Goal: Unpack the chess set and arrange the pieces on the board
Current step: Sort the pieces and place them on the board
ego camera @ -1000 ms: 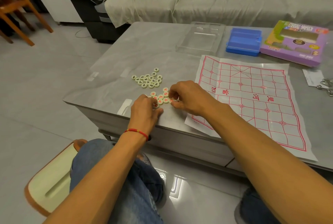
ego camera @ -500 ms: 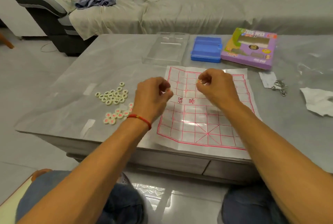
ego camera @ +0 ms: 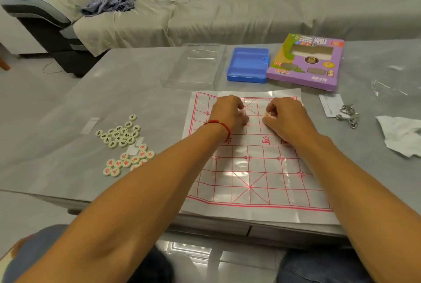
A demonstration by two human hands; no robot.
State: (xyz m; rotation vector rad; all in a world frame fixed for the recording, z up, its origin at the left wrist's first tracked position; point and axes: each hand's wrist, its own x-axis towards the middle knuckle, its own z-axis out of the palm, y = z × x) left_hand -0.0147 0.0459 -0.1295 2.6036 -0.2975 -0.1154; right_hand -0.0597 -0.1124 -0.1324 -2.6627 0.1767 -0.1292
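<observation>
Risk, paper xiangqi board [ego camera: 250, 168]: left hand [ego camera: 229, 111] curled, contents unclear, right hand [ego camera: 284, 116] pinching red-marked piece [ego camera: 267, 114] toward twelve o'clock; sheet may slide.

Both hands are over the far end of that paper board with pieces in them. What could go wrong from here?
The paper board is thin, creased and overhangs the table edge; the forearms lying across it could drag it and shift anything already placed. The right hand pinches a small piece, which might slip from the grip and roll. The loose red pieces sit near the table's front edge beside the left arm and could be swept off.
</observation>
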